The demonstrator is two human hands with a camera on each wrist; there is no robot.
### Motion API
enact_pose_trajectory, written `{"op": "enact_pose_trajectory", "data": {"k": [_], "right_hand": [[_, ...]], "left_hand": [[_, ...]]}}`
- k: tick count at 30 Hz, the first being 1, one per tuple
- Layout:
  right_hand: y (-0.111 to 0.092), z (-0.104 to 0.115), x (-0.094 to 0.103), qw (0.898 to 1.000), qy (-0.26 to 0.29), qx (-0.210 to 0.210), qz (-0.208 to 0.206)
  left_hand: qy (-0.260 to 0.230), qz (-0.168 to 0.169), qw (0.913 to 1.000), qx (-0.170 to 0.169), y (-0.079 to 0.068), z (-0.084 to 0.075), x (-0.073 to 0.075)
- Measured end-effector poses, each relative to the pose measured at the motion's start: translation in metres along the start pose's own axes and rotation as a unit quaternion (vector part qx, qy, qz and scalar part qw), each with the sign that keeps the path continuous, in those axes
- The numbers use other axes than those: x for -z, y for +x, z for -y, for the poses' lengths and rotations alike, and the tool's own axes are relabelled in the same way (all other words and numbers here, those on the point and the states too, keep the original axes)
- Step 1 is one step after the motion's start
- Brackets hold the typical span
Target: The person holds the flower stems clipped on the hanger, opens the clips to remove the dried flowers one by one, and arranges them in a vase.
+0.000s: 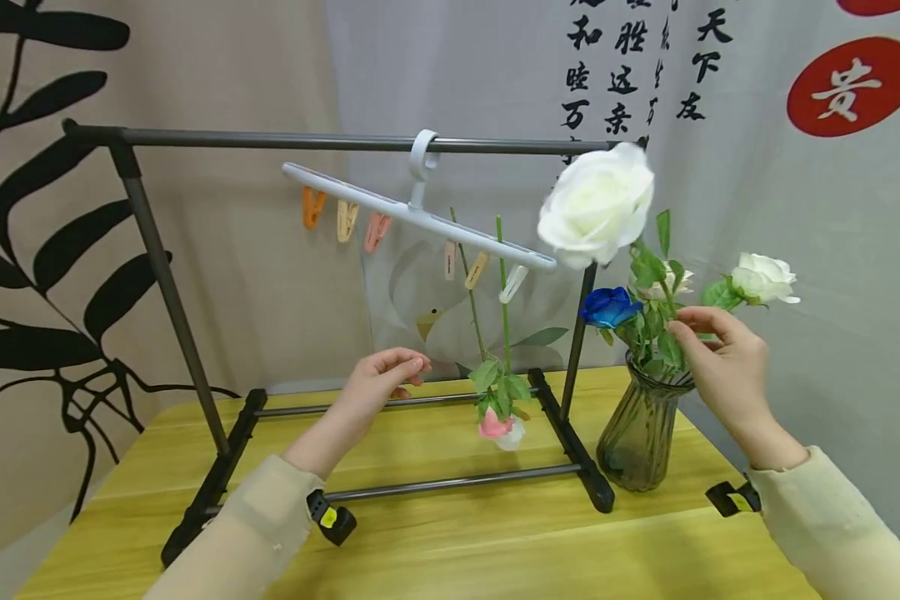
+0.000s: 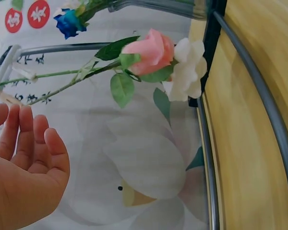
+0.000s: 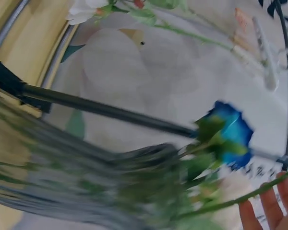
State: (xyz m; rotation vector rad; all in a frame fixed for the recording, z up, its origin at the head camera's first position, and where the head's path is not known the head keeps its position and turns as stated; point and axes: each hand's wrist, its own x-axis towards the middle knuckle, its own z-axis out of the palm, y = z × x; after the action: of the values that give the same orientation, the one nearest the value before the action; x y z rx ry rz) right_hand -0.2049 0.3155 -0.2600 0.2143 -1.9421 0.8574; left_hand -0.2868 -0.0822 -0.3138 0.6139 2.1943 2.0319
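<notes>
Roses, six that I can count: two hang head-down from the rack, and four are at the vase (image 1: pixel 637 442) on the right. The hanging pair are one pink bloom (image 1: pixel 493 425) and one white bloom (image 1: pixel 512 437), touching each other, their two stems rising to the pegs (image 1: pixel 312 208). At the vase I count one blue rose (image 1: pixel 610 307), one pale rose (image 1: pixel 656 291) partly hidden by leaves, one smaller white rose (image 1: pixel 765 277) leaning out rightward, and one large white rose (image 1: pixel 598 204) standing tallest.

There are two hands at work. The right hand (image 1: pixel 727 367) pinches one green stem (image 3: pixel 230 202) just above the vase's mouth; which bloom that stem carries I can't say for sure. The left hand (image 1: pixel 381 383) grips nothing, its fingers loosely bent, below the hanger and to the left of the hanging blooms, a gap between them.

One white hanger (image 1: pixel 420 217) hooks over the rack's (image 1: pixel 307 140) single top bar, slanting down to the right. Six pegs line it, three each side of the hook. The rack has two uprights, two black feet and two low rails.

As for edges, the vase stands near the right edge of the table (image 1: pixel 450 542), just beside the right foot. Bare wood runs forward of the lower rail, and the frame leaves room around the left hand, under the hanger.
</notes>
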Motion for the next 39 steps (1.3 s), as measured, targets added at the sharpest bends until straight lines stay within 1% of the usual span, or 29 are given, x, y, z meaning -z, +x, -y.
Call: {"op": "enact_pose_trajectory", "data": {"k": [2, 4, 6, 8, 10, 15, 17, 21, 23, 29, 34, 39], "right_hand": [[-0.002, -0.010, 0.003, 0.998, 0.010, -0.061, 0.007], [-0.005, -0.021, 0.006, 0.994, 0.024, -0.108, 0.016], [-0.008, -0.029, 0.008, 0.989, 0.028, -0.142, 0.024], [-0.012, -0.037, 0.010, 0.987, 0.015, -0.158, 0.033], [-0.016, -0.043, 0.012, 0.987, -0.019, -0.156, 0.039], [-0.025, -0.053, 0.013, 0.985, -0.116, -0.126, 0.039], [-0.027, -0.055, 0.012, 0.982, -0.141, -0.115, 0.045], [-0.031, -0.060, 0.012, 0.978, -0.172, -0.102, 0.060], [-0.032, -0.062, 0.013, 0.977, -0.175, -0.105, 0.066], [-0.031, -0.066, 0.018, 0.977, -0.163, -0.115, 0.080], [-0.031, -0.066, 0.020, 0.976, -0.173, -0.103, 0.086], [-0.031, -0.067, 0.021, 0.976, -0.177, -0.096, 0.085]], "left_hand": [[0.001, 0.001, 1.0000, 0.003, 0.000, 0.001, -0.001], [0.001, 0.001, 1.0000, 0.008, 0.000, 0.002, -0.003], [0.002, 0.000, 0.9999, 0.015, 0.000, 0.004, -0.004], [0.003, 0.001, 0.9998, 0.021, 0.000, 0.006, -0.006], [0.002, 0.003, 0.9997, 0.026, 0.000, 0.008, -0.007], [0.001, 0.008, 0.9995, 0.032, -0.002, 0.013, -0.010], [0.002, 0.008, 0.9994, 0.033, -0.003, 0.014, -0.011], [0.008, 0.006, 0.9994, 0.033, -0.003, 0.016, -0.011], [0.009, 0.007, 0.9994, 0.034, -0.002, 0.017, -0.012], [0.008, 0.016, 0.9994, 0.031, 0.001, 0.018, -0.014], [0.004, 0.021, 0.9995, 0.024, 0.002, 0.019, -0.016], [0.000, 0.023, 0.9994, 0.027, 0.001, 0.022, -0.018]]}}
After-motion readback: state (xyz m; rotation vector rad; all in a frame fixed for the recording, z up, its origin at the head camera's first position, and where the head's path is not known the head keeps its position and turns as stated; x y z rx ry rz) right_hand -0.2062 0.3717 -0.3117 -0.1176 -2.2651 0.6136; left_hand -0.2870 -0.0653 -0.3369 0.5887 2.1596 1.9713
